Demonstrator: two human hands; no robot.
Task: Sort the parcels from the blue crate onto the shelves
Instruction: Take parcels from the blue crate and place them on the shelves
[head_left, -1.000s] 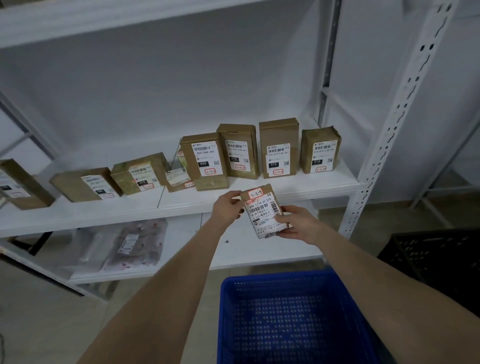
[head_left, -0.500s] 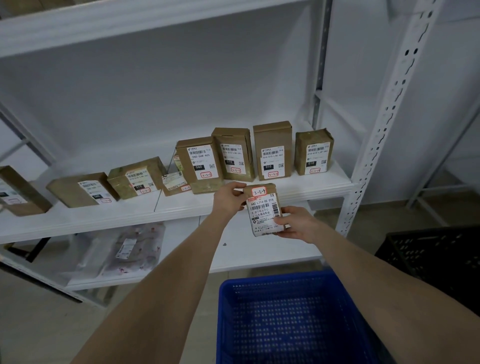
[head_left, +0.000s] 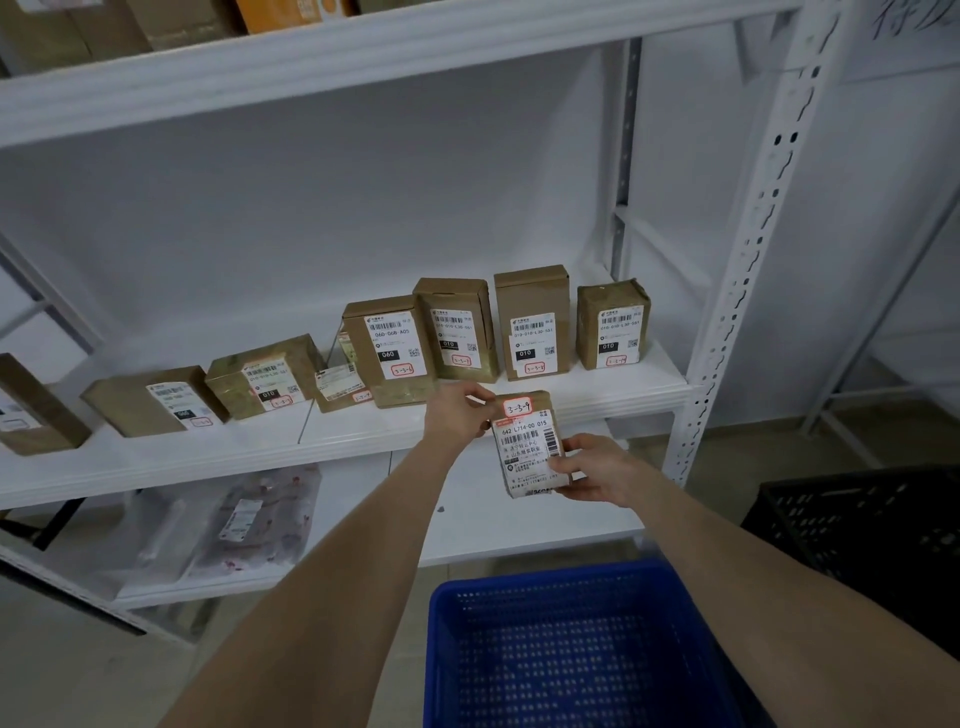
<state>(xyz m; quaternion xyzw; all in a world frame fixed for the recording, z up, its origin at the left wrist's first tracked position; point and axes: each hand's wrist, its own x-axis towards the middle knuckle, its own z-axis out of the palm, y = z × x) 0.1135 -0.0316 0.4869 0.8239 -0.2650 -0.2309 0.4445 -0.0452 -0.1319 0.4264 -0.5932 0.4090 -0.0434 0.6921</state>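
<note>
Inspector: While the small brown parcel (head_left: 529, 447) hangs in the air just in front of the middle shelf (head_left: 363, 441), above the blue crate (head_left: 445, 649), who has hold of it?

Sorter: Both hands. The left hand (head_left: 457, 411) pinches the top left corner, beside the red-bordered sticker (head_left: 517, 407). The right hand (head_left: 597, 470) grips the lower right edge, thumb on the printed label, fingers curled underneath.

Inspector: Judgement on handling?

Sorter: Light, I would say. It is held well out from the body with no visible strain. It is a stiff carton with flat faces, so it should not sag or fold. The glossy labels may be a little slick, so the cardboard edges are the better hold.

Inspector: Fragile?

Sorter: Cannot tell; no warning mark is readable from the head camera.

Inspector: Where does it go?

Sorter: The sticker appears to read 3-3-9, though the handwriting is small and I would not swear to the last figure. The boxes standing in the shelf row (head_left: 531, 322) carry like stickers. The bare stretch right of the end box (head_left: 613, 328) looks the likely place.

Inspector: Recommended hold for placing?

Sorter: Keep the right hand under the base and side and steady the top with the left. Set it down upright, label outward, clear of the shelf lip.
</note>
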